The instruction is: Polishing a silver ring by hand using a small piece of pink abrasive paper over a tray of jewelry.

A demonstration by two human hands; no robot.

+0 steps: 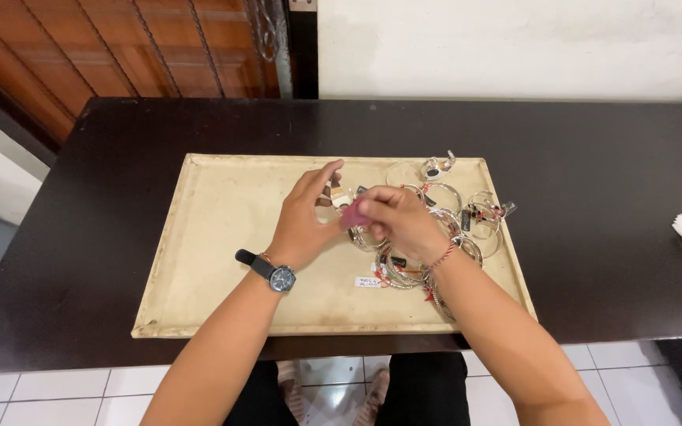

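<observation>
Pink cloth (352,214) sits pinched in right hand (399,224) fingers; left hand (303,223) fingers curl half-open beside it.

You have a single view, from the camera on your head, looking steeply down and forward over your own forearms at the tray (222,237) on the dark table (593,197). It sits near enough that the table fills the frame's width, with wall (515,47) beyond and floor tiles (57,390) below.

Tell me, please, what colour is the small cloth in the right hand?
Pinkish-red cloth, clearest in the head view.
</observation>
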